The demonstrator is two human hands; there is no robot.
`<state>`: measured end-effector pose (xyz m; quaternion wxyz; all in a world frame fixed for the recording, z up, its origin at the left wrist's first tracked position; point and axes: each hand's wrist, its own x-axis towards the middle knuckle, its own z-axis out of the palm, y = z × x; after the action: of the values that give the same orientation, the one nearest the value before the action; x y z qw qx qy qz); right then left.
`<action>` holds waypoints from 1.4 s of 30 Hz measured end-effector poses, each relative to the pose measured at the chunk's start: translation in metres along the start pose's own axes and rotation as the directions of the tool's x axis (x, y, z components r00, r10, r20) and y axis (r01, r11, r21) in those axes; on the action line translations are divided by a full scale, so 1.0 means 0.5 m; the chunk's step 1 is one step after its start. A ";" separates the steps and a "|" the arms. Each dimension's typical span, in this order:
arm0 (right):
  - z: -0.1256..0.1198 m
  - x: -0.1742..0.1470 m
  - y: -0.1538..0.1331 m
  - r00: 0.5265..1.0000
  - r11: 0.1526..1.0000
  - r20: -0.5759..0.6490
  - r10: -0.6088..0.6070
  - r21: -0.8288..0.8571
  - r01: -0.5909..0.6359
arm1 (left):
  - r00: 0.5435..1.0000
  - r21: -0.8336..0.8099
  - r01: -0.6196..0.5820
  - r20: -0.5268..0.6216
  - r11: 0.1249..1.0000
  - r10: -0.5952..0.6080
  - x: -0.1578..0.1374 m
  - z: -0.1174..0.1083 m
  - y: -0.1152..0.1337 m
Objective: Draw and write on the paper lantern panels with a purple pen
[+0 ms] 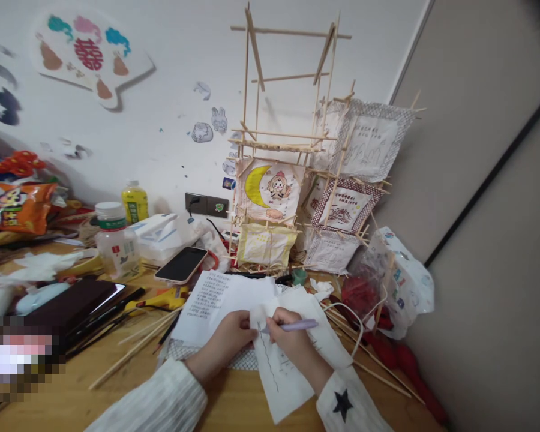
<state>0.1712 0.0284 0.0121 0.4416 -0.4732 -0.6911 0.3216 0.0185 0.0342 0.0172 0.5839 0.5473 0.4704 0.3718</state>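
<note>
Two hands: both at the middle of the desk [234, 402], toward its near edge.
Left hand [230, 336]: fingers curled, thumb at the sheet's left side; cannot tell whether it grips or only presses.
Right hand [290, 336]: closed about a purple pen [300, 324], tip down at the sheet's upper left part.
White sheet [281, 381]: under both hands, lower corner toward the near edge; a dark wavy line runs down its left side, small marks lie beside the right hand, wide areas are blank. Judged part-drawn.
Handwritten page [240, 291]: just beyond the left hand, flat; rows of writing fill its left part.
Patterned sheet [245, 359]: crosshatched, partly beneath the page.
Stick frame [279, 146]: at the far edge; moon panel [271, 192] and yellow-bordered panel [266, 245] fitted and coloured below, top tier bare of paper. Judged unfinished.
Second frame, toward the right corner: grey-bordered panel [372, 139], dark-red-bordered panel [346, 205] and lowest panel [333, 252], all fitted.
Left side of desk: phone [181, 266], yellow tool [162, 300], loose sticks [135, 348].
</note>
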 end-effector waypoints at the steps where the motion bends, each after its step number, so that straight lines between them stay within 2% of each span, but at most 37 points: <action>1: 0.000 0.000 -0.002 1.000 0.999 -0.006 -0.021 -0.032 0.021 | 1.000 0.002 -0.004 0.000 1.000 0.004 0.000 0.000 0.000; 7: 0.000 0.000 -0.005 0.999 0.989 -0.006 -0.053 -0.135 0.052 | 1.000 0.022 -0.007 -0.029 1.000 0.007 -0.003 0.003 -0.001; 20: 0.003 -0.001 0.005 0.995 0.992 0.012 -0.101 -0.076 0.102 | 1.000 0.063 0.005 -0.026 0.998 -0.004 -0.007 0.003 0.010; 36: 0.001 -0.002 0.001 0.997 0.997 0.039 -0.059 -0.040 0.061 | 0.999 0.085 0.011 -0.044 0.996 -0.008 -0.012 0.005 0.017; 42: 0.005 -0.001 0.011 0.998 0.997 0.012 -0.061 -0.055 0.062 | 0.999 0.072 0.014 -0.031 0.997 -0.011 -0.009 0.003 0.012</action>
<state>0.1711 0.0299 0.0063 0.4346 -0.4622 -0.7162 0.2908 0.0191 0.0301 0.0234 0.5587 0.5593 0.4960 0.3592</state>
